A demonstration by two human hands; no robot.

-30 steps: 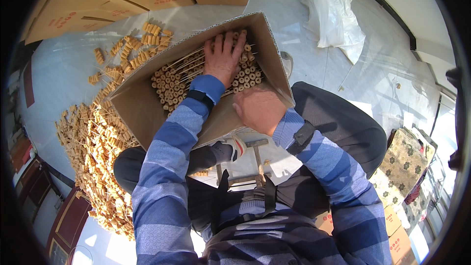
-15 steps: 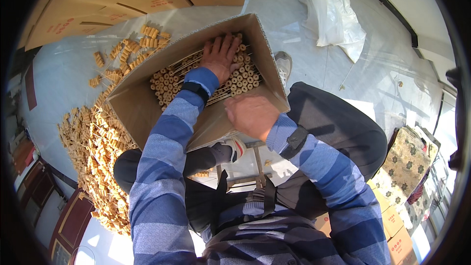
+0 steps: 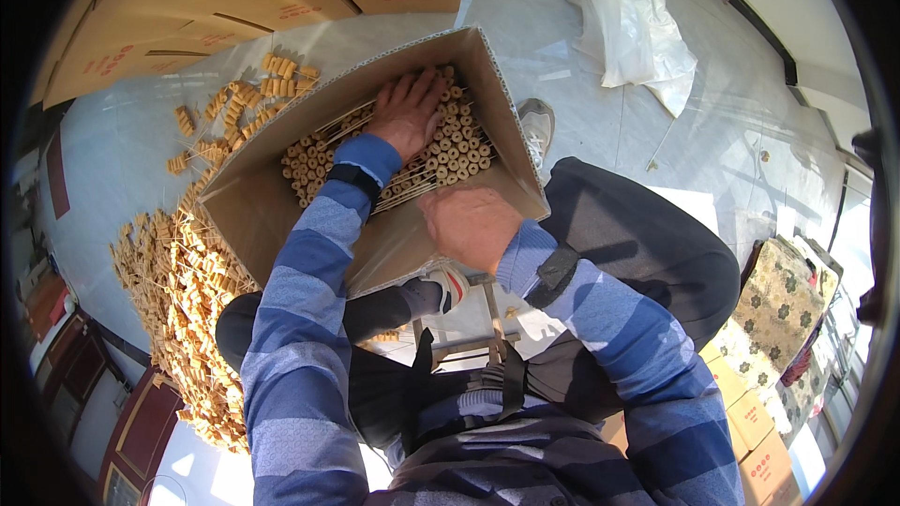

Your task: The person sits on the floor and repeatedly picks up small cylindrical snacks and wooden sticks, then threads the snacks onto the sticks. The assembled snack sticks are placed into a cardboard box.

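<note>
Grey floor (image 3: 619,150): carton (image 3: 253,197) with skewered pieces (image 3: 459,152)

The carton opens upward. Skewered pieces lie stacked inside it, ringed ends showing. Left hand (image 3: 405,117): on the stack, fingers slightly spread. Right hand (image 3: 473,225): at the carton's near side, fingers curled; whether they hold anything cannot be told. Loose pile (image 3: 178,290): on the floor, left of the carton.

Single head view: left camera of a side-by-side pair, worn on the person's head. Faces steeply down past the chest (image 3: 487,468); picture upright, unmirrored. Fisheye, very wide; black rim, edges bowing near it. Open box (image 3: 485,86), left hand (image 3: 405,122) and right hand (image 3: 473,227) about mid-frame, within arm's reach. Forearms rise from below. Floor (image 3: 525,47) farther off, toward the top.
</note>
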